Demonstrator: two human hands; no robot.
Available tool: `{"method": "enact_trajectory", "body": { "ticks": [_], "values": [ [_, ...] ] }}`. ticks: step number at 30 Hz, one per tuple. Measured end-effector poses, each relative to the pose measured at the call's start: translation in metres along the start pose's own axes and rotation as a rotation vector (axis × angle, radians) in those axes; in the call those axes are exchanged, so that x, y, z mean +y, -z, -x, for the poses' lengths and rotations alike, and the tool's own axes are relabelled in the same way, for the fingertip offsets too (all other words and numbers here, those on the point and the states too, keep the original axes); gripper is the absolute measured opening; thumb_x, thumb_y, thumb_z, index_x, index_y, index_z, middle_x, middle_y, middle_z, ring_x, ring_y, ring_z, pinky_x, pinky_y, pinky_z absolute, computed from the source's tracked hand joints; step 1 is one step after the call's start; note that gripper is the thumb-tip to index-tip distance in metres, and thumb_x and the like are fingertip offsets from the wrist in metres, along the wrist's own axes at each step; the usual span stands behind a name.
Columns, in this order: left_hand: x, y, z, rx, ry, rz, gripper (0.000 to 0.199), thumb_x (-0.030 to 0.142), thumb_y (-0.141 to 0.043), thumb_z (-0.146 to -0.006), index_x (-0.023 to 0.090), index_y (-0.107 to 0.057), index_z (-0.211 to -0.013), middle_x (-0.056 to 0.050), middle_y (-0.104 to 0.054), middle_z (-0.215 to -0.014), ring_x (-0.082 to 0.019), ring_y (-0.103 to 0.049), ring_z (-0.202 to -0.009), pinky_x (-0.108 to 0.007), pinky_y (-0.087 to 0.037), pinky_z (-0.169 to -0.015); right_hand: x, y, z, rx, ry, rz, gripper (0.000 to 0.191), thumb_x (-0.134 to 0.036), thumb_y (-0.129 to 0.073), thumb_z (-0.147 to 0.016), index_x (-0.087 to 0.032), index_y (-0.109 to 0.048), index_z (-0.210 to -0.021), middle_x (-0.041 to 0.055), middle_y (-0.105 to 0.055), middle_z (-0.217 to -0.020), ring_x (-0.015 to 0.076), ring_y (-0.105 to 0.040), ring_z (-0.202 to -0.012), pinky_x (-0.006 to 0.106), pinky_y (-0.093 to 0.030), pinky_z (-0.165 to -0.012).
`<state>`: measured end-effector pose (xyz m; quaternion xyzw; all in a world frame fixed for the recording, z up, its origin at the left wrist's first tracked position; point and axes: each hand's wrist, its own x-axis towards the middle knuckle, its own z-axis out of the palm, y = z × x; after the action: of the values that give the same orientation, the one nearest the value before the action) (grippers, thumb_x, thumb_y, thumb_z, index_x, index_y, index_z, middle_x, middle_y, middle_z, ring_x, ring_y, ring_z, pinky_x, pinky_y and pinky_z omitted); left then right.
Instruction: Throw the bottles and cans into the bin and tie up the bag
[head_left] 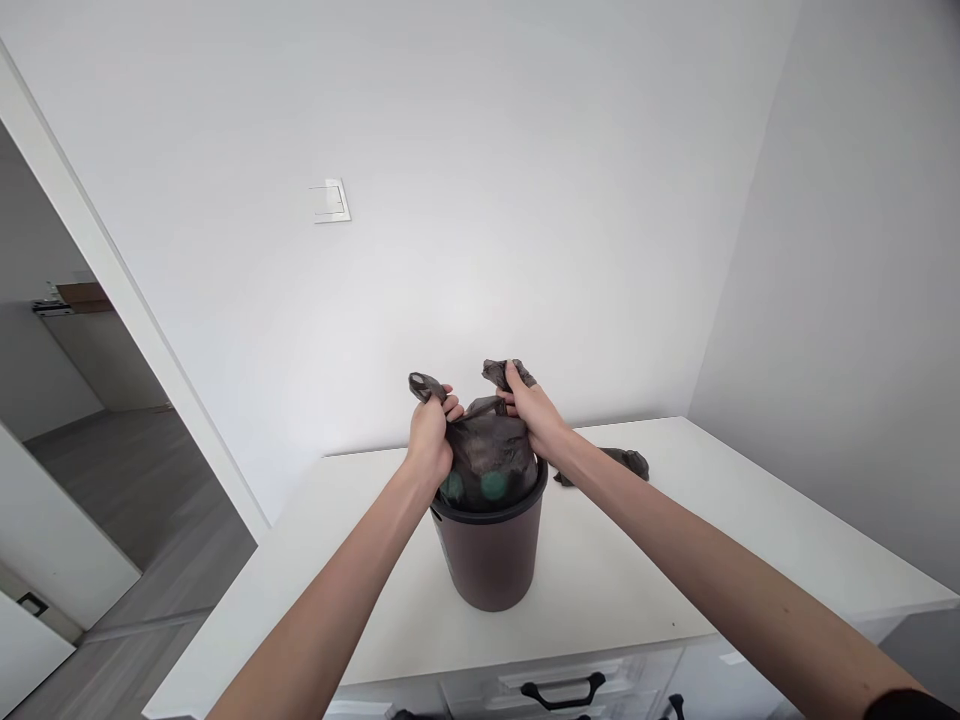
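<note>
A dark, see-through garbage bag [487,445] bulges up out of a brown trash can [495,560] with a black rim. Green and pale shapes show through its thin plastic. My left hand [433,430] is closed around one gathered end of the bag, with a loop of plastic sticking out above the fist. On the other side, my right hand [529,400] grips the opposite gathered end, thumb on top. What exactly lies inside the bag cannot be made out.
The can stands on a white cabinet top [600,580] against the wall. Another dark plastic bag [630,462] lies behind my right forearm. Black drawer handles [562,692] are at the front, a light switch [331,201] on the wall, and a doorway at left.
</note>
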<state>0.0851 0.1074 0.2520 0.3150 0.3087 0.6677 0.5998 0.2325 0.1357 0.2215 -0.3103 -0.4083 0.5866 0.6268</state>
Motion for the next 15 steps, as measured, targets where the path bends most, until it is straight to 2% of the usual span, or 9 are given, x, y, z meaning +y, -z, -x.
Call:
{"method": "enact_trajectory", "body": {
  "ticks": [3, 6, 8, 11, 13, 15],
  "values": [
    [-0.002, -0.007, -0.023, 0.050, -0.023, 0.053, 0.020, 0.001, -0.049, -0.087, 0.020, -0.048, -0.085, 0.009, -0.037, -0.057, -0.005, -0.036, -0.044, -0.017, -0.031, -0.046, -0.010, -0.009, -0.015, 0.180, -0.113, -0.121, 0.051, -0.060, -0.057, -0.100, -0.026, -0.035, -0.069, -0.0097, -0.032, -0.049, 0.0069, -0.027, -0.038, 0.018, -0.025, -0.030],
    [0.009, -0.010, -0.039, 0.060, -0.036, 0.112, 0.023, -0.001, -0.044, -0.086, 0.021, -0.044, -0.083, 0.009, -0.037, -0.057, -0.005, -0.036, -0.043, -0.017, -0.032, -0.046, -0.027, -0.011, -0.024, 0.196, -0.131, -0.217, 0.048, -0.052, -0.040, -0.109, -0.026, -0.027, -0.070, -0.0123, -0.022, -0.048, 0.0059, -0.017, -0.037, 0.015, -0.021, -0.029],
    [0.023, -0.009, -0.042, 0.024, -0.038, 0.142, 0.022, -0.001, -0.043, -0.087, 0.021, -0.044, -0.082, 0.009, -0.035, -0.058, -0.005, -0.036, -0.042, -0.017, -0.035, -0.048, -0.042, -0.011, -0.026, 0.148, -0.111, -0.244, 0.046, -0.048, -0.037, -0.111, -0.026, -0.028, -0.072, -0.0128, -0.020, -0.051, 0.0054, -0.015, -0.037, 0.014, -0.019, -0.030],
    [0.049, -0.011, -0.036, -0.052, -0.042, 0.181, 0.022, 0.000, -0.041, -0.089, 0.020, -0.047, -0.083, 0.011, -0.029, -0.057, -0.004, -0.030, -0.039, -0.018, -0.040, -0.052, -0.066, -0.011, -0.021, -0.012, -0.042, -0.295, 0.045, -0.051, -0.045, -0.108, -0.026, -0.031, -0.074, -0.0128, -0.019, -0.056, 0.0049, -0.015, -0.037, 0.014, -0.019, -0.029],
    [0.068, -0.018, -0.026, -0.120, -0.055, 0.218, 0.023, -0.001, -0.040, -0.090, 0.020, -0.048, -0.084, 0.012, -0.026, -0.057, -0.003, -0.027, -0.038, -0.017, -0.038, -0.050, -0.085, -0.013, -0.013, -0.117, 0.035, -0.314, 0.047, -0.055, -0.053, -0.104, -0.026, -0.032, -0.075, -0.0127, -0.019, -0.057, 0.0049, -0.017, -0.038, 0.015, -0.020, -0.029],
    [0.085, -0.032, -0.011, -0.189, -0.089, 0.252, 0.022, 0.000, -0.042, -0.091, 0.019, -0.049, -0.084, 0.012, -0.027, -0.056, -0.003, -0.027, -0.037, -0.016, -0.034, -0.045, -0.107, -0.017, -0.002, -0.164, 0.123, -0.296, 0.048, -0.057, -0.059, -0.101, -0.026, -0.032, -0.075, -0.0124, -0.020, -0.057, 0.0056, -0.018, -0.038, 0.016, -0.021, -0.029]
  ]
}}
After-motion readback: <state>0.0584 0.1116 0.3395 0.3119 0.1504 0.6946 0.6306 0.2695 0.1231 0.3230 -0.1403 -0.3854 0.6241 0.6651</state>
